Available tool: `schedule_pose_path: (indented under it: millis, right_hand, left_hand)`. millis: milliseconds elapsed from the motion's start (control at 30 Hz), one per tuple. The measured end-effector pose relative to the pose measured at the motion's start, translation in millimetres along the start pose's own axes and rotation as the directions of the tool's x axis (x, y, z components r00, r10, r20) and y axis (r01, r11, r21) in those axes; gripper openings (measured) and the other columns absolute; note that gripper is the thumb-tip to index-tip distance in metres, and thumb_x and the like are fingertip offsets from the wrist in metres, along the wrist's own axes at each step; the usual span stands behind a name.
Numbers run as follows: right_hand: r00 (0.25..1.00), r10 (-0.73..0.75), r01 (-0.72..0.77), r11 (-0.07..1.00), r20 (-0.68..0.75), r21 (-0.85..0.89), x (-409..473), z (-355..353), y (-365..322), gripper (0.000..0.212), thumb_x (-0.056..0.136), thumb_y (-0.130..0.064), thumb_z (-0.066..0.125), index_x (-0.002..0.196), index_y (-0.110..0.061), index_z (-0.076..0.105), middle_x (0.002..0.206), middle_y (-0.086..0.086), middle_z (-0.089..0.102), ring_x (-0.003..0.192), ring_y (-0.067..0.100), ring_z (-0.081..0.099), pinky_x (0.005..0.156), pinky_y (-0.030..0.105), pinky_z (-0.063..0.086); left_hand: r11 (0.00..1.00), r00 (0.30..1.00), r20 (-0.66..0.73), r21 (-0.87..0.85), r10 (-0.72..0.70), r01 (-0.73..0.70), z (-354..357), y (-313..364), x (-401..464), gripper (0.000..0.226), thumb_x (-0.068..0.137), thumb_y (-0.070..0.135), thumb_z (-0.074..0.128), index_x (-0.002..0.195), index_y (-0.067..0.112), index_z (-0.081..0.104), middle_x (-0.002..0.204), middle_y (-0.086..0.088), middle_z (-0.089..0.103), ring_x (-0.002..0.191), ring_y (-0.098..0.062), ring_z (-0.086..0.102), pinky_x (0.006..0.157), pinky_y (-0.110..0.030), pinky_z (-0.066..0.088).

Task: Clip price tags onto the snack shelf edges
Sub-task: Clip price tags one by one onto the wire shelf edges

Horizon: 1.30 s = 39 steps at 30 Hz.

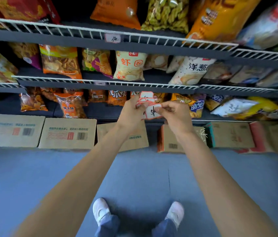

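My left hand point(131, 111) grips a small stack of white price tags with red borders point(146, 99), held up in front of the lowest snack shelf. My right hand point(173, 111) pinches a single tag point(152, 113) with dark handwriting, just below and to the right of the stack. One tag point(112, 38) hangs on the wire edge of the top shelf point(160, 38). Another small tag point(99, 83) sits on the wire edge of the middle shelf point(152, 86).
Snack bags fill three dark shelves, such as the shrimp-ring bag point(129, 65) and the orange bag point(70, 105). Cardboard boxes point(67, 133) line the floor under the shelves. Grey floor point(32, 177) lies below, with my white shoes point(100, 210) at the bottom.
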State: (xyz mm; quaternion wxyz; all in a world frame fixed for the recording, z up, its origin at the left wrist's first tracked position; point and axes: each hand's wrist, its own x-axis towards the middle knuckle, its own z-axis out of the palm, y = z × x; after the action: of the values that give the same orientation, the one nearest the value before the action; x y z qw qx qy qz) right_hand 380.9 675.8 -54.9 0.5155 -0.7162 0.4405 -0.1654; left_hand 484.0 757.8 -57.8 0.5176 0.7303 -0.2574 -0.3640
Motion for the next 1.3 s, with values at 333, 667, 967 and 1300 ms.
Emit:
schedule_pose_path:
  millis: [333, 667, 967, 1300]
  right_hand:
    - [0.997, 0.026, -0.022, 0.998, -0.072, 0.050, -8.4, -200.2, 83.8, 0.015, 0.083, -0.012, 0.069, 0.071, -0.021, 0.067, 0.067, -0.009, 0.065, 0.057, -0.005, 0.057, 0.052, 0.008, 0.041]
    - [0.995, 0.053, -0.050, 0.998, -0.087, 0.033, 15.6, -347.0, 154.8, 0.014, 0.083, -0.016, 0.069, 0.073, -0.027, 0.067, 0.069, -0.010, 0.067, 0.062, 0.002, 0.059, 0.057, 0.019, 0.039]
    - [0.974, 0.089, -0.072, 0.993, -0.209, 0.091, 87.3, -423.7, 188.2, 0.015, 0.084, -0.010, 0.067, 0.094, -0.021, 0.067, 0.079, 0.002, 0.070, 0.070, 0.008, 0.063, 0.072, 0.023, 0.048]
    - [0.945, 0.176, -0.164, 0.984, -0.276, 0.066, 173.2, -498.0, 252.5, 0.008, 0.085, -0.011, 0.065, 0.079, -0.016, 0.063, 0.073, -0.002, 0.065, 0.063, 0.007, 0.059, 0.064, 0.024, 0.046]
  left_hand:
    - [0.988, 0.998, 0.035, -0.138, -0.060, 0.064, 215.0, 53.5, -22.4, 0.016, 0.097, 0.009, 0.046, 0.108, 0.015, 0.054, 0.096, 0.001, 0.062, 0.087, -0.012, 0.060, 0.071, -0.011, 0.048]
    - [0.977, 0.994, 0.091, -0.200, -0.057, 0.075, 368.8, 82.0, -6.1, 0.016, 0.096, 0.010, 0.046, 0.107, 0.014, 0.057, 0.111, -0.016, 0.064, 0.099, -0.023, 0.061, 0.094, -0.040, 0.048]
    - [0.999, 0.994, 0.098, -0.014, 0.037, -0.036, 460.3, 110.5, 74.9, 0.022, 0.096, 0.011, 0.047, 0.115, 0.007, 0.058, 0.109, -0.008, 0.065, 0.098, -0.018, 0.059, 0.087, -0.025, 0.044]
    - [0.986, 0.997, 0.057, 0.165, -0.042, 0.032, 543.6, 100.8, 151.3, 0.019, 0.096, 0.015, 0.048, 0.110, 0.008, 0.058, 0.102, -0.007, 0.065, 0.098, -0.025, 0.061, 0.086, -0.036, 0.048]
